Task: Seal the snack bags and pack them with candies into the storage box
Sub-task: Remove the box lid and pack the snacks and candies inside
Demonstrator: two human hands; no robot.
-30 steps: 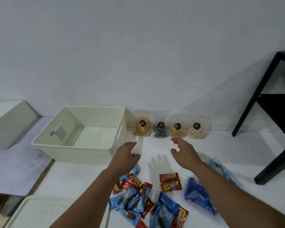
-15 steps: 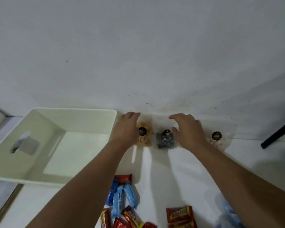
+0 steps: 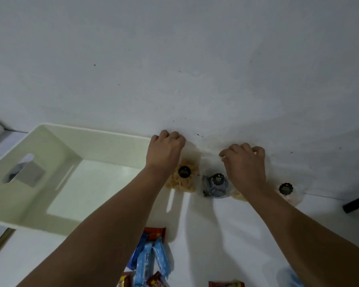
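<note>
Four clear snack bags with round black labels lean against the wall. My left hand has its fingers curled over the top edge of the tan snack bag, beside the box. My right hand curls over the top of the yellowish snack bag, which it mostly hides. The dark snack bag stands between my hands, and the pale snack bag is at the far right. The cream storage box sits open on the left with nothing in it. Blue and red candies lie between my forearms.
A black furniture leg touches the floor at the right edge. The white wall rises right behind the bags. More red candies and a blue wrapper lie along the bottom edge.
Both hands have reached forward from above the candies to the row of bags, and their fingers have curled over the bag tops. The view has moved closer to the wall.
</note>
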